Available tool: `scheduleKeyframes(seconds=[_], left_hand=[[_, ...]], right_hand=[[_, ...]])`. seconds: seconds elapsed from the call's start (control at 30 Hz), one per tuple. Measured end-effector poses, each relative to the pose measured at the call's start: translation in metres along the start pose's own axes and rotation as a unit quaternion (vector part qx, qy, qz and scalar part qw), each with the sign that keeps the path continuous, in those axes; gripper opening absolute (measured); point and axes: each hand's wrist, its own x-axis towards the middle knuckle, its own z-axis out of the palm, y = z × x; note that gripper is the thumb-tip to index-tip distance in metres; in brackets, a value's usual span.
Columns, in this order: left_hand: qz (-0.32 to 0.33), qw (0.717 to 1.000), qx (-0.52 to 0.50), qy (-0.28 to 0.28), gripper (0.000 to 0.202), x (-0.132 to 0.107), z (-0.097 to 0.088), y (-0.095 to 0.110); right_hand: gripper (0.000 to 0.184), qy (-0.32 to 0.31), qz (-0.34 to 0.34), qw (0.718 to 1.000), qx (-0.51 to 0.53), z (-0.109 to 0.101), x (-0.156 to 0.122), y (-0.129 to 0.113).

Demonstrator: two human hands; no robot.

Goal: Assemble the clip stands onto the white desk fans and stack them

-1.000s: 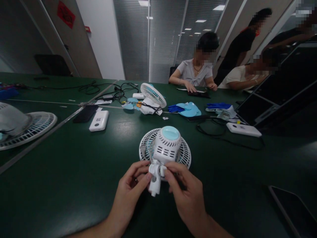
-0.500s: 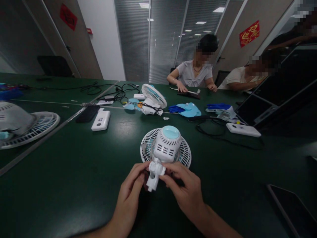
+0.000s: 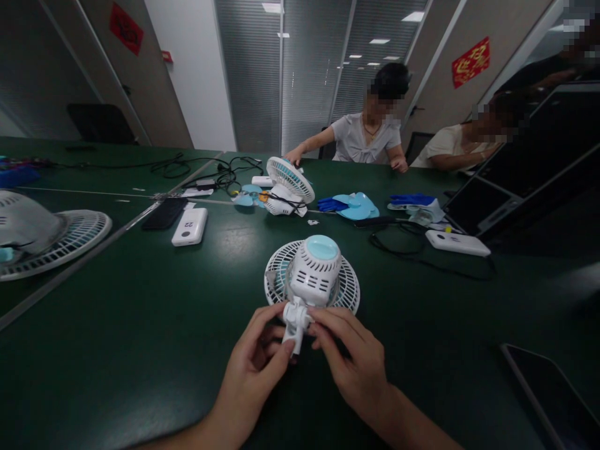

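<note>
A small white electric fan (image 3: 315, 275) lies face down on the dark green table, its grille flat and its motor housing with a light blue cap upward. From the housing, a white clamp bracket (image 3: 296, 319) points toward me. My left hand (image 3: 255, 359) grips this bracket, thumb on its lower end and index finger at its upper joint. At the bracket's right side, my right hand (image 3: 354, 356) pinches a small part near the joint with thumb and fingers; the part itself is mostly hidden.
Another fan (image 3: 290, 184) stands tilted further back, and a third fan (image 3: 56, 237) lies at the left. White power banks (image 3: 190, 226), light blue fan blades (image 3: 359, 205), gloves (image 3: 417, 206) and black cables lie about. A phone (image 3: 553, 387) is at the right. Co-workers sit opposite.
My left thumb has moved onto the bracket's lower end. My right hand stays at the joint. The co-worker opposite has reached over to the tilted fan; the dark item before them is gone.
</note>
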Motion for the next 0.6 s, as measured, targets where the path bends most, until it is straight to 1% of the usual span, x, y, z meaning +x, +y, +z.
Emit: scheduleKeyframes(seconds=[0.1,0.23,0.37,0.43,0.5,0.57,0.6], left_hand=[[0.003,1.0,0.0,0.002,0.044,0.0,-0.001,-0.003],[0.012,1.0,0.007,-0.004,0.043,0.001,-0.003,-0.004],[0.02,1.0,0.005,0.002,0.04,0.003,-0.004,-0.003],[0.021,1.0,0.004,-0.001,0.038,0.003,-0.003,-0.003],[0.022,1.0,0.002,-0.005,0.038,0.003,-0.003,-0.003],[0.026,1.0,0.0,-0.007,0.038,0.002,-0.002,-0.003],[0.028,1.0,0.003,-0.007,0.038,0.001,-0.002,-0.002]], right_hand=[[0.035,-0.003,-0.022,1.0,-0.006,0.001,0.0,0.003],[0.031,0.0,-0.046,0.999,-0.029,0.0,0.002,0.005],[0.035,-0.025,-0.118,0.987,-0.104,-0.003,0.003,0.008],[0.035,-0.024,-0.145,0.978,-0.15,-0.005,0.004,0.009],[0.028,-0.016,-0.135,0.977,-0.166,-0.005,0.006,0.008],[0.015,-0.018,-0.099,0.984,-0.15,-0.003,0.01,0.005],[0.015,-0.021,-0.077,0.987,-0.137,-0.002,0.012,0.003]])
